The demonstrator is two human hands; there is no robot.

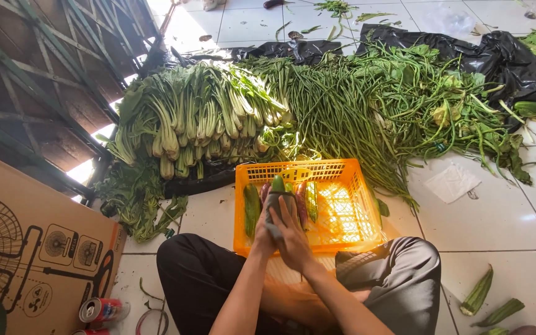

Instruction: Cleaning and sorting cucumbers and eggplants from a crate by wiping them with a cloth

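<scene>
Head view: sitting cross-legged on the tiled floor (485, 217), looking down at both hands meeting over the near edge of an orange crate (348, 180). Left hand (263, 231) and right hand (293, 239) wrapping together around a green cucumber (278, 184), its tip poking out above the fingers; both grips closing on it, left from the side, right over the top. Cucumber hovering just inside the crate, beside more cucumbers (251, 208) and purple eggplants (301, 201) lying along the crate's left side. Lying beyond the crate: a heap of bok choy (193, 118) on the left, long beans (367, 99) spreading to the right over black plastic (504, 56). Resting at the left, a cardboard box (32, 248) with a red can (102, 309) beside it. Lying on the floor at lower right, well apart, two okra pods (488, 298).
</scene>
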